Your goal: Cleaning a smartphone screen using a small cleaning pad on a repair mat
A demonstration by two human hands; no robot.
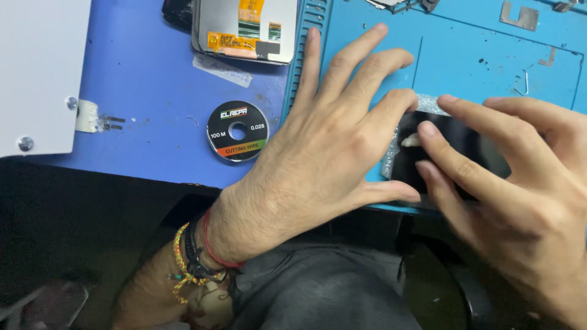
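Note:
A black glossy phone screen (465,146) lies on a piece of bubble wrap (428,104) at the front edge of a blue work mat (471,55). My left hand (330,146) rests flat on the mat, its little finger and thumb touching the screen's left end. My right hand (513,189) comes in from the right, with its fingertips pressing on the top of the screen. Neither hand lifts the screen off the mat.
A black round spool of cutting wire (237,131) sits on the blue table left of the mat. A disassembled display panel (244,29) with orange flex cable lies at the top. A white box (40,73) stands at far left; small metal parts (518,14) lie on the mat.

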